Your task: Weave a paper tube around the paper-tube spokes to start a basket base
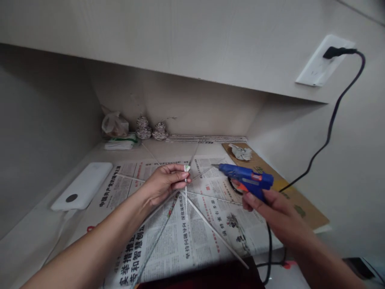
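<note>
My right hand (267, 208) is wrapped round the handle of a blue glue gun (246, 174), whose nozzle points left. Between the thumb and fingers of my left hand (168, 180) is the end of a rolled paper stick (186, 192). A small whitish tip (187, 168) of it shows above the thumb. Below and around that hand, several thin paper sticks (215, 230) spread outward like spokes over the newspaper (198, 237). Where they meet is partly hidden by my left hand. The glue gun's nozzle is apart from the sticks in my left hand.
A white power bank (84, 184) with a cable lies at left. At the back stand two small woven gourd shapes (143, 127), a plastic bag (114, 124) and a bundle of paper sticks (207, 139). Crumpled paper (240, 152) sits on cardboard (288, 192). A black cord (332, 124) runs to the outlet (325, 60).
</note>
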Demonstrator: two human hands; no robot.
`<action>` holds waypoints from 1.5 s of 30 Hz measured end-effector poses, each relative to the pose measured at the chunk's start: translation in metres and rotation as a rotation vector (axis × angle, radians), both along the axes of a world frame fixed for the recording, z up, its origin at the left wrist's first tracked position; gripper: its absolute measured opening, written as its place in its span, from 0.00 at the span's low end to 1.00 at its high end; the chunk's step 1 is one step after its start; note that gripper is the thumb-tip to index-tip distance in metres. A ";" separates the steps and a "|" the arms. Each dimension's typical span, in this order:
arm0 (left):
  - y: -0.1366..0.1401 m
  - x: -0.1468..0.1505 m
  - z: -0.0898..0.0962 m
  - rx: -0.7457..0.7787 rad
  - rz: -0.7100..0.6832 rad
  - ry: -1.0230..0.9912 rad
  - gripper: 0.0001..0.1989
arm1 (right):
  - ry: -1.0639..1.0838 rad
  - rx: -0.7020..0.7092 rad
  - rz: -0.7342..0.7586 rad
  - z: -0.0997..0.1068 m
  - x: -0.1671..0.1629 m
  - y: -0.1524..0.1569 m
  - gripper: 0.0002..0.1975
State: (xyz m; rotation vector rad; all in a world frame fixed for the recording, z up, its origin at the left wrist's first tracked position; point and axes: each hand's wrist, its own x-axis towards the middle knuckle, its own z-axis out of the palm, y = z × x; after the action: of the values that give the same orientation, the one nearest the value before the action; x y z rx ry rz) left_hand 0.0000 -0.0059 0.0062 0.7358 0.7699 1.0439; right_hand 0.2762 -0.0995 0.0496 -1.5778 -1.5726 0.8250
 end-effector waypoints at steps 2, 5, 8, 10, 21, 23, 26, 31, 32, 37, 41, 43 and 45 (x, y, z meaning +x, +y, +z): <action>-0.001 0.000 0.000 0.006 -0.016 0.000 0.11 | 0.039 -0.019 0.092 -0.002 -0.020 -0.003 0.15; -0.002 0.000 0.000 0.015 -0.036 0.003 0.12 | 0.053 0.019 0.168 -0.008 -0.037 -0.002 0.15; -0.003 0.000 0.001 0.027 -0.040 0.004 0.12 | 0.024 0.053 0.195 -0.014 -0.043 0.000 0.16; -0.003 0.000 0.001 0.032 -0.035 0.001 0.12 | -0.017 0.084 0.215 -0.014 -0.045 0.001 0.16; -0.003 -0.001 0.002 0.052 -0.042 0.017 0.12 | -0.199 0.207 0.243 -0.014 -0.050 0.003 0.11; -0.003 -0.001 0.002 0.053 -0.041 0.017 0.12 | -0.213 0.228 0.257 -0.015 -0.050 0.004 0.11; -0.003 -0.001 0.003 0.053 -0.040 0.017 0.12 | -0.250 0.266 0.259 -0.015 -0.051 0.004 0.11; -0.002 -0.001 -0.001 0.061 -0.036 0.024 0.14 | -0.320 0.272 0.251 -0.014 -0.050 0.003 0.13; -0.002 -0.001 -0.001 0.062 -0.037 0.024 0.14 | -0.332 0.267 0.250 -0.014 -0.050 0.003 0.13; -0.001 -0.001 -0.003 0.066 -0.035 0.025 0.13 | -0.383 0.293 0.234 -0.015 -0.047 0.003 0.15; -0.002 -0.001 -0.002 0.059 -0.037 0.035 0.13 | -0.423 0.311 0.244 -0.016 -0.046 0.004 0.14; -0.002 -0.001 -0.001 0.058 -0.034 0.043 0.13 | -0.445 0.311 0.250 -0.016 -0.045 0.004 0.14; -0.003 0.000 0.000 0.059 -0.032 0.049 0.13 | -0.464 0.322 0.248 -0.016 -0.045 0.004 0.14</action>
State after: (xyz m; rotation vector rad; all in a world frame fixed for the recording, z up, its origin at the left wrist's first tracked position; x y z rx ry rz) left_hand -0.0003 -0.0086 0.0063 0.8239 0.7698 1.0262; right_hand 0.2314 -0.0954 0.0335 -1.4155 -2.1427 0.3079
